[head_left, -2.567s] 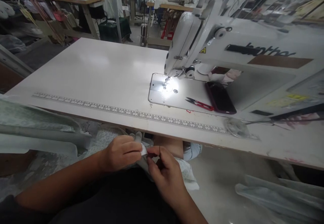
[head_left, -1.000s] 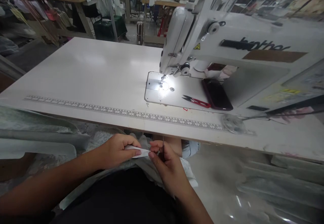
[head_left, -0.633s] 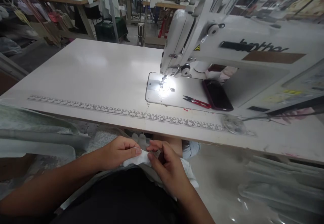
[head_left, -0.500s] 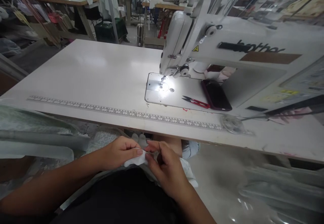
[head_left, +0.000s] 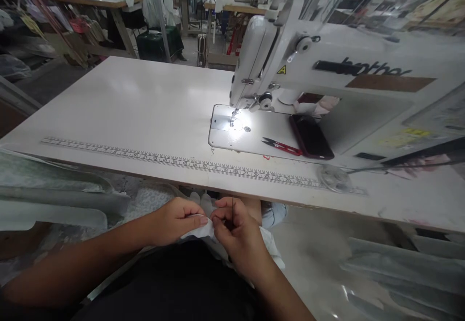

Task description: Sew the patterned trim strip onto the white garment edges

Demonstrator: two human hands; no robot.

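My left hand (head_left: pixel 183 220) is closed, its thumb and fingers pinching the edge of a white cloth (head_left: pixel 199 231) over my lap. Close against it, my right hand (head_left: pixel 241 234) is also closed, thumb and fingertips meeting at the same cloth's edge. A thin dark stick-like thing (head_left: pixel 233 204) rises from between the right fingers; its lower end is hidden, so I cannot tell its kind. More white cloth (head_left: pixel 273 248) hangs beyond my right hand. Both hands are below the table's front edge.
Ahead is a white table (head_left: pixel 145 93) with a sewing machine (head_left: pixel 254 59), its lamp lit at the needle. A clear ruler (head_left: pixel 189 163) runs along the front edge. Red thread snips (head_left: pixel 281 145), a dark phone (head_left: pixel 311 136) and a round clear disc (head_left: pixel 332 178) lie to the right.
Both hands have shifted slightly right, and the right fingers have curled in closer. The thin dark thing now stands upright above the right fingers. The cloth's edge is more bunched between the hands.
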